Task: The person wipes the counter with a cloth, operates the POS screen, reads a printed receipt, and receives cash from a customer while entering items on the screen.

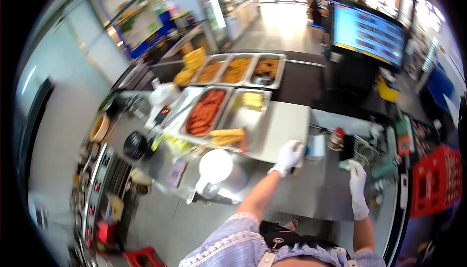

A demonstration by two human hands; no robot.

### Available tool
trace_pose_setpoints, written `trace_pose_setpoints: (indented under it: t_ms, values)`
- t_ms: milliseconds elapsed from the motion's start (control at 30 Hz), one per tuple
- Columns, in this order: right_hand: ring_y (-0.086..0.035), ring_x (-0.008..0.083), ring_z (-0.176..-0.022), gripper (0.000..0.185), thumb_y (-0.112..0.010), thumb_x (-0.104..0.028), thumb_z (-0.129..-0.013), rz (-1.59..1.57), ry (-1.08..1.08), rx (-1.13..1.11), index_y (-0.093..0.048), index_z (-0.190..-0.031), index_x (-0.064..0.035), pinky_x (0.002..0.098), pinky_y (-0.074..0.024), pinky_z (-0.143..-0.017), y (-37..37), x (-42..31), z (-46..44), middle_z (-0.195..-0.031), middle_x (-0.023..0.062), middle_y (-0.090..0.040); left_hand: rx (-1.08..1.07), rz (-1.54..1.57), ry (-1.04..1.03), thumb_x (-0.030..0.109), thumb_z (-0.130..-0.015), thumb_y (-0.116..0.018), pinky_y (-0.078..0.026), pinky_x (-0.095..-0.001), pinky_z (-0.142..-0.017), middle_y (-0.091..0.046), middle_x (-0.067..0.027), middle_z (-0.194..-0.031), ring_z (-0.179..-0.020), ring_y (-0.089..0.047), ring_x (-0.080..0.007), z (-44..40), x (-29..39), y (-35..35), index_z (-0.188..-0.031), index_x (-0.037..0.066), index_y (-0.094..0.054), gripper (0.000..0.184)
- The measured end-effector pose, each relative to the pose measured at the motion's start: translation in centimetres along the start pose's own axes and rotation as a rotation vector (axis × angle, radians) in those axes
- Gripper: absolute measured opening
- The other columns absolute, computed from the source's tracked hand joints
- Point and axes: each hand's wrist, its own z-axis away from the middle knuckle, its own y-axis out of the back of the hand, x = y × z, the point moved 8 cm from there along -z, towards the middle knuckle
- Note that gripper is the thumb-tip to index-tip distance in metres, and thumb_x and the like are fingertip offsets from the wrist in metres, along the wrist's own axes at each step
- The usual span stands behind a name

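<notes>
White board (284, 123) at steel counter (316, 196)
Board's near right corner is covered by the left hand (290, 153), fingers curled, grip indeterminable; a pale-green item (344, 165) is pinched in the right hand (358, 173), to the board's right

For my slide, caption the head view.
Gloved left hand at a white board, right hand over the counter, food trays nearby.

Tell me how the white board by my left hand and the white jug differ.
Shape: the white board is a flat, straight-edged slab, while the white jug is tall and rounded.
Handle: the jug has one at its side; none shows on the board.
Contact: the left hand is at the board's near edge; neither hand is at the jug.
Shared: both are pale and plain.
</notes>
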Motion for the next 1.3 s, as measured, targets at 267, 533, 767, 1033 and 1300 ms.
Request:
trace_pose_setpoints:
  t_ms: [267,533,767,1033,1300]
  values:
    - [-0.059,0.0117,-0.08,0.018,-0.05,0.003,-0.092,0.02,0.099,-0.111,-0.064,-0.104,0.0047,0.0254,-0.0466,-0.078,-12.1,-13.0,5.1,-0.08,0.005,-0.064,-0.383,0.313,-0.196,0.015,-0.092,-0.059,-0.052,-0.0347,-0.083,-0.068,-0.0155,-0.103,-0.093,-0.066,-0.0299,13.4,5.5,17.7,-0.112,0.005,-0.065,0.024]
    - [-0.063,0.0174,-0.082,0.022,-0.051,0.01,-0.086,-0.135,0.455,-0.268,-0.064,-0.103,0.0043,0.0283,-0.0495,-0.076,-32.1,-37.4,15.2,-0.092,0.011,-0.066,0.441,0.288,0.83,0.017,-0.097,-0.054,-0.051,-0.0261,-0.07,-0.067,-0.007,-0.086,-0.078,-0.063,-0.0125,39.7,-20.9,51.7,-0.111,-0.002,-0.064,0.026]
    - [-0.054,0.0362,-0.113,0.061,-0.071,-0.016,-0.08,0.04,0.264,-0.564,-0.044,-0.133,-0.0003,0.0412,-0.0441,-0.097,-62.4,-29.5,27.1,-0.124,0.0222,-0.052,1.233,0.347,1.098,0.023,-0.097,-0.051,-0.047,-0.0288,-0.076,-0.063,-0.0053,-0.093,-0.081,-0.058,-0.0138,57.4,-23.4,69.2,-0.114,0.002,-0.061,0.029]
    - [-0.047,0.0389,-0.118,0.071,-0.07,-0.013,-0.079,0.022,0.442,-0.712,-0.034,-0.139,0.0017,0.0441,-0.038,-0.102,-73.9,-32.4,31.7,-0.132,0.0234,-0.044,1.161,0.471,1.105,0.022,-0.098,-0.053,-0.049,-0.0278,-0.074,-0.065,-0.008,-0.092,-0.078,-0.06,-0.0145,56.5,-29.6,72.1,-0.114,-0.001,-0.061,0.029]
    - [-0.048,0.0268,-0.12,0.106,-0.075,-0.048,-0.079,-0.506,-0.679,-0.845,-0.012,-0.151,-0.0024,0.0377,-0.046,-0.092,-93.2,-34.1,26.4,-0.135,0.0194,-0.044,0.775,0.375,1.047,0.021,-0.096,-0.056,-0.05,-0.0269,-0.074,-0.067,-0.0089,-0.094,-0.081,-0.062,-0.014,42.4,-42.8,81.4,-0.119,0.0,-0.059,0.032]
